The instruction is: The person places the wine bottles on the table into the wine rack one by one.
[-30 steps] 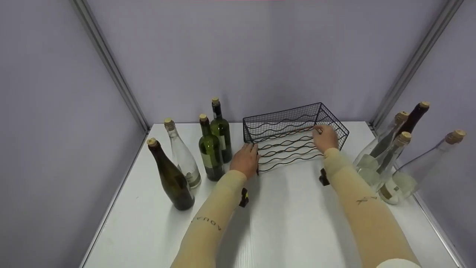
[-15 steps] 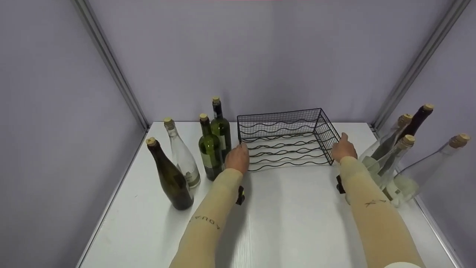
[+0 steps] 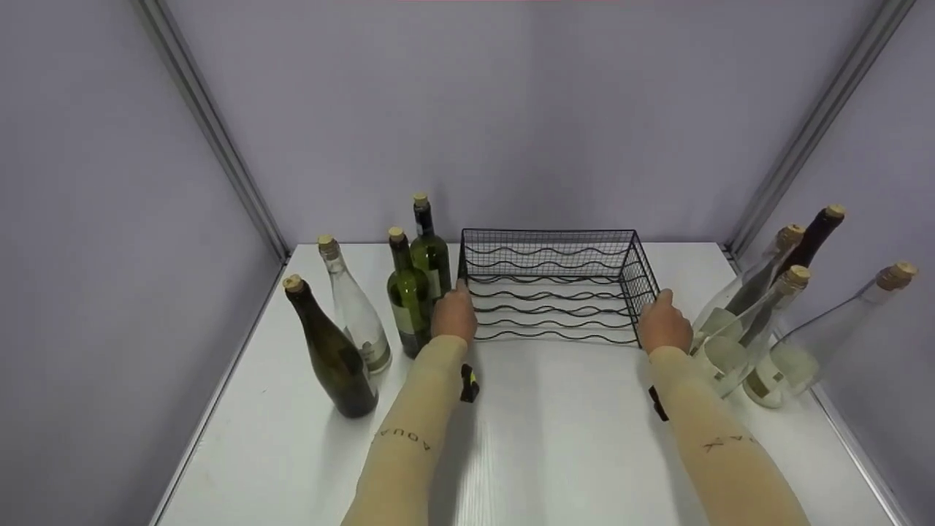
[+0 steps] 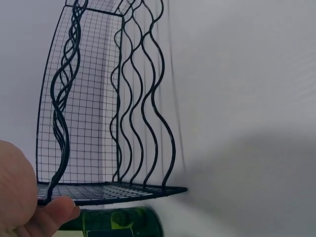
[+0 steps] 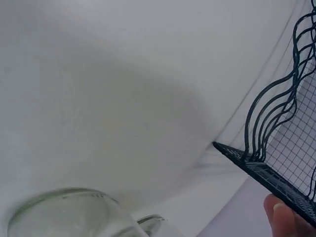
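A black wire wine rack (image 3: 551,296) with wavy rungs and mesh sides stands between my hands. My left hand (image 3: 454,318) holds its left side panel. The left wrist view shows that panel's edge (image 4: 108,200) beside the palm, with a fingertip (image 4: 63,210) curled at it. On the right side panel, my right hand (image 3: 666,327) has its thumb up along the edge. In the right wrist view, fingertips (image 5: 282,217) lie against the panel's outer face (image 5: 266,177). A green bottle (image 3: 409,314) is right beside my left hand.
Left of the rack stand another green bottle (image 3: 431,259), a clear bottle (image 3: 359,314) and a brown bottle (image 3: 332,358), all corked. Close to my right forearm are several corked bottles, including a dark one (image 3: 811,245) and a clear one (image 3: 796,365). A wall (image 3: 555,124) rises behind.
My right hand has moved from the rack's rungs to its right side panel. The rack has turned from slanted to square with the back wall; my left hand has shifted slightly left.
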Tool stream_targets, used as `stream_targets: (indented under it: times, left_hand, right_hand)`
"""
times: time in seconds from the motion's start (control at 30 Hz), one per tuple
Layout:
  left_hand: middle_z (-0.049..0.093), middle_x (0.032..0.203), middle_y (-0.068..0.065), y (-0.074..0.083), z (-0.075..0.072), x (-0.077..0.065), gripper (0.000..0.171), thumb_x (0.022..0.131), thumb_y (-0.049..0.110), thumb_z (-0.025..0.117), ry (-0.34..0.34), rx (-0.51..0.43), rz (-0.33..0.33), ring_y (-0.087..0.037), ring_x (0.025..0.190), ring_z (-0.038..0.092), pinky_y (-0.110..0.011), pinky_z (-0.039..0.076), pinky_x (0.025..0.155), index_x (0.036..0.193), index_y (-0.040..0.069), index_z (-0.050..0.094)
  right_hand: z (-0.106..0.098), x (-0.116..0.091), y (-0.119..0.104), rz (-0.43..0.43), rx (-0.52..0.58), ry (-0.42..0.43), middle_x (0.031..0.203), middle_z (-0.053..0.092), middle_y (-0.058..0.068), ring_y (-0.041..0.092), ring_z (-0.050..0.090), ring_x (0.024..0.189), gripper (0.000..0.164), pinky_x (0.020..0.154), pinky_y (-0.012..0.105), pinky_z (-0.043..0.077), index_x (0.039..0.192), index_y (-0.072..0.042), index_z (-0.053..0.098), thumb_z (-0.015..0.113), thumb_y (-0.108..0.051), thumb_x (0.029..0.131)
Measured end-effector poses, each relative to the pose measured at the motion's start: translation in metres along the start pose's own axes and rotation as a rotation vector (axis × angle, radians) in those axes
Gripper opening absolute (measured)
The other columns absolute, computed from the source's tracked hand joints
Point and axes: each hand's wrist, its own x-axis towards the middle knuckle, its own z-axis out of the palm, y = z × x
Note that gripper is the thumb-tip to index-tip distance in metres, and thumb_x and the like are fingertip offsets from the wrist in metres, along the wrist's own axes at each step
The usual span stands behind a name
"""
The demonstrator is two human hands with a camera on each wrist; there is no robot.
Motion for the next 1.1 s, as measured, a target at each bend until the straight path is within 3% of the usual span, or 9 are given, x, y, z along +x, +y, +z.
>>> stream_targets:
  times: [0.27, 0.6, 1.1]
  left_hand:
    - [0.064, 0.097, -0.017, -0.005, 0.005, 0.002, 0.045, 0.085, 0.001, 0.059, -0.014, -0.03, -0.044, -0.027, 0.076, 0.064, -0.037, 0.052, 0.066, 0.129, 0.001, 0.047]
    - [0.064, 0.091, -0.018, -0.009, 0.019, 0.001, 0.043, 0.084, -0.002, 0.059, 0.052, -0.046, -0.013, -0.027, 0.073, 0.064, -0.037, 0.052, 0.062, 0.126, -0.001, 0.048]
    - [0.063, 0.096, -0.018, -0.008, 0.014, -0.003, 0.045, 0.087, 0.0, 0.057, 0.045, -0.048, -0.019, -0.027, 0.074, 0.064, -0.037, 0.052, 0.063, 0.13, -0.001, 0.046]
  right_hand:
    - [0.002, -0.006, 0.0, -0.002, -0.012, 0.004, 0.067, 0.055, 0.019, 0.034, 0.052, 0.05, 0.022, 0.039, 0.042, 0.034, 0.1, -0.002, 0.04, 0.035, -0.024, 0.097]
    - [0.006, -0.001, 0.003, -0.038, -0.036, 0.053, 0.06, 0.053, 0.017, 0.031, 0.049, 0.045, 0.02, 0.037, 0.041, 0.033, 0.096, -0.004, 0.039, 0.033, -0.024, 0.097]
    - [0.007, -0.001, 0.001, -0.019, -0.029, 0.046, 0.063, 0.053, 0.016, 0.031, 0.049, 0.046, 0.021, 0.039, 0.041, 0.033, 0.099, -0.005, 0.038, 0.033, -0.024, 0.098]
